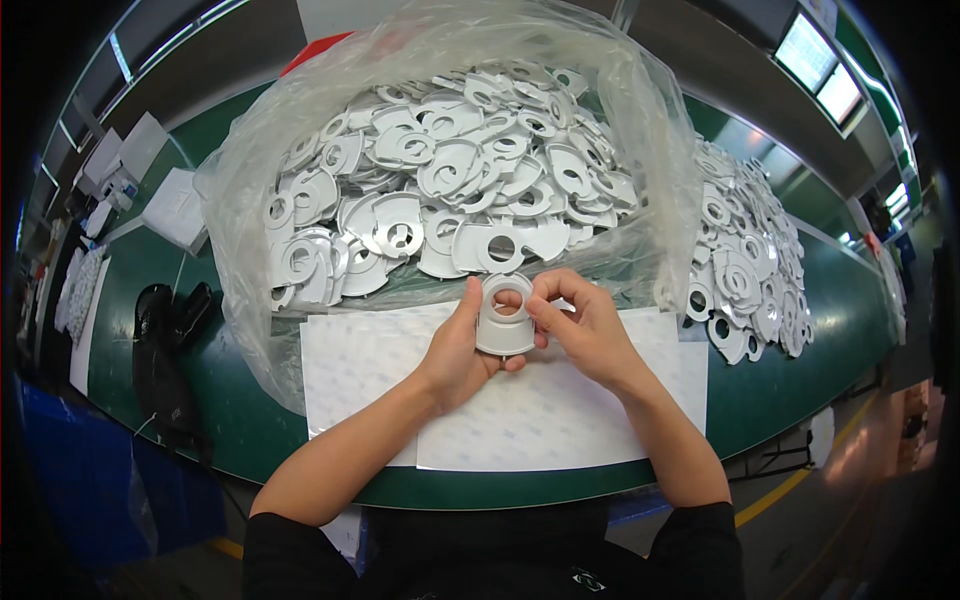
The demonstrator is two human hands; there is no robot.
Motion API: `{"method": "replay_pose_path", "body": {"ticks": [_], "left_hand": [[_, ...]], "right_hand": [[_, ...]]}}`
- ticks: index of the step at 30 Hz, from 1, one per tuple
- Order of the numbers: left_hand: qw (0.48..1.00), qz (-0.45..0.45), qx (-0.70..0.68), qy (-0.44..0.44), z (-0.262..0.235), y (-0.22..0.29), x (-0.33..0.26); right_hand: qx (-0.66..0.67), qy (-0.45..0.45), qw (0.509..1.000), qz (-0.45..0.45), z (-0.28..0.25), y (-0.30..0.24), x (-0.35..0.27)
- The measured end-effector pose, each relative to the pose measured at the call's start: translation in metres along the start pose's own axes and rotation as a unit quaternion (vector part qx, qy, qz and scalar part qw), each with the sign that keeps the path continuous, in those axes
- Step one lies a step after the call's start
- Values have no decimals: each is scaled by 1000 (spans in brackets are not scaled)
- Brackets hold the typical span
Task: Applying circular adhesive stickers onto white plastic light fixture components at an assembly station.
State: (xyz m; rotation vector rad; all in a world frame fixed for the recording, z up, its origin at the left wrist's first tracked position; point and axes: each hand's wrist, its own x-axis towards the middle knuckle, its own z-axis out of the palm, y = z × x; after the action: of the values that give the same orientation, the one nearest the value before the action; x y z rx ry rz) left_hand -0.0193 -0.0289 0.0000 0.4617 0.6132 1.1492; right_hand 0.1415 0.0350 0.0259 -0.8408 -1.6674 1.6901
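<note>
Between my two hands is a white plastic part (505, 334) with a round ring at its top and a wider curved plate below. My left hand (463, 345) grips it from the left side, thumb along the edge and fingers behind it. The thumb and forefinger of my right hand (580, 322) pinch at the ring's right edge. Whether a small piece sits in that pinch is too small to tell. Under my hands lie white sheets (560, 425). Just beyond them, a large clear plastic bag (240, 235) lies spread around a heap of similar white parts (440, 170).
A second pile of white parts (745, 255) lies on the green table (260, 420) to the right. At the left rests a black object (168, 370), perhaps a glove. Behind it are a white box (178, 210) and small items. A blue bin (110, 480) stands below the left edge.
</note>
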Motion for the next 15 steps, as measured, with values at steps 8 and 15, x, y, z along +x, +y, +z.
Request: {"method": "replay_pose_path", "body": {"ticks": [8, 15], "left_hand": [[1000, 2, 4, 3, 2, 0, 0], [1000, 2, 3, -1, 2, 0, 0]], "right_hand": [[7, 1, 1000, -4, 1, 0, 0], [3, 6, 1000, 3, 1, 0, 0]]}}
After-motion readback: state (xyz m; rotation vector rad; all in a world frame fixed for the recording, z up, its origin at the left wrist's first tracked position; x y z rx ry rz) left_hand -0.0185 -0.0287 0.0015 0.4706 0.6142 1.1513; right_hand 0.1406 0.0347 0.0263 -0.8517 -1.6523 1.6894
